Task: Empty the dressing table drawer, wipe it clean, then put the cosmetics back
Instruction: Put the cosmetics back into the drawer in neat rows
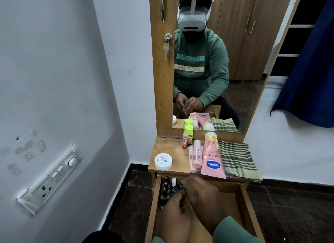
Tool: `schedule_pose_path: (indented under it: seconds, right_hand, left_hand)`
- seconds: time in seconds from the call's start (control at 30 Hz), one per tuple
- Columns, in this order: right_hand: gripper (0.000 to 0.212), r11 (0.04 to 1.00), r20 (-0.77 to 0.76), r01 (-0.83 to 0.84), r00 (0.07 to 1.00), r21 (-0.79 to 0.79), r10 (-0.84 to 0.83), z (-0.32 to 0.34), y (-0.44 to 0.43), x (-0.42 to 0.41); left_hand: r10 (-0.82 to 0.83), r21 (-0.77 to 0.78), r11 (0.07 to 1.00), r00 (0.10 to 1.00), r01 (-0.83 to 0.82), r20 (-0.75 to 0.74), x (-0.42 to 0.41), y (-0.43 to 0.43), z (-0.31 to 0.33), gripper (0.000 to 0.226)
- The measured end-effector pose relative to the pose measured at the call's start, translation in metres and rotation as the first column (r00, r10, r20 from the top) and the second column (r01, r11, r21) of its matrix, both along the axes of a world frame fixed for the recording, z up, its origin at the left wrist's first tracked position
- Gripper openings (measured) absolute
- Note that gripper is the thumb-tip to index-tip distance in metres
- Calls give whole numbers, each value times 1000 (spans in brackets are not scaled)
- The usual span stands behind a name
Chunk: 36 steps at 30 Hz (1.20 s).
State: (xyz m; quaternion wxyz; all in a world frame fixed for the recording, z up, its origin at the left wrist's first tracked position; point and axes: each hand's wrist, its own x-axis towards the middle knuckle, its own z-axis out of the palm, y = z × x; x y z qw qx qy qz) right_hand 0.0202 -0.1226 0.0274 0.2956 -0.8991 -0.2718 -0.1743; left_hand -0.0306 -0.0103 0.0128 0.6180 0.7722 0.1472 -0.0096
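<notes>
Both hands met over the open drawer (154,206), which was pulled out below the table (162,145). The left hand (176,213) and right hand (205,197) touched, fingers curled inward. They perhaps pinched something small between them, but the blur made it impossible to tell what, or whether either hand gripped anything.

Just beyond and left of the left hand, dark nail polish bottles (165,187) stood crowded in the drawer's far left corner, one white-capped bottle (174,181) among them.

Farther beyond the hands, the wooden tabletop carried a white round tub (163,161), a small pink bottle (196,155) and a pink Vaseline tube (213,161) lying flat. A checked cloth (236,159) lay folded beside the tube, beyond and right of the right hand. A green-capped stick (186,137) stood by the mirror (235,62).

A key (166,51) hung in the mirror frame. Well left of the hands, a switch panel (50,177) sat on the pale wall; a blue curtain (310,62) hung far right, over dark floor tiles (130,206).
</notes>
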Motion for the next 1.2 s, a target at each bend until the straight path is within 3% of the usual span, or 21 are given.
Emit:
schedule_pose_path:
  seconds: [0.07, 0.17, 0.23, 0.3, 0.4, 0.53, 0.67, 0.93, 1.07, 1.2]
  right_hand:
    - [17, 999, 48, -3, 999, 49, 1, 20, 2, 2]
    - [19, 991, 90, 25, 995, 132, -37, 54, 9, 28]
    - [20, 990, 131, 86, 986, 110, -101, 74, 15, 57]
    - [25, 988, 162, 153, 975, 8, -152, 88, 20, 89]
    - [33, 971, 228, 132, 970, -200, -85, 100, 28, 126]
    - [30, 839, 276, 119, 960, -531, 38, 100, 35, 153]
    - [27, 738, 274, 89, 952, -669, 134, 96, 39, 162]
    - [32, 776, 299, 47, 936, -629, 186, 114, 39, 140]
    - [35, 893, 292, 7, 946, -449, 139, 126, 26, 96]
    - [42, 975, 134, -93, 983, -202, 122, 103, 4, 44]
  left_hand:
    - [25, 51, 998, 994, -31, 104, 4, 4, 15, 44]
    - [-9, -11, 1000, 966, 12, 259, 23, 11, 49, 51]
    - [-13, -28, 999, 960, 22, 279, 45, 15, 70, 54]
    - [30, -58, 998, 969, -16, 246, 73, 23, 82, 53]
    - [88, -36, 996, 979, -83, 181, 109, 36, 89, 55]
    - [96, -33, 995, 986, -93, 136, 134, 48, 82, 56]
    - [99, -51, 994, 988, -94, 115, 138, 49, 69, 56]
    - [106, -165, 983, 987, -86, 119, 121, 46, 67, 48]
    - [48, -108, 994, 980, -28, 192, 83, 41, 83, 63]
    - [97, -154, 986, 965, -60, 245, 34, 27, 73, 51]
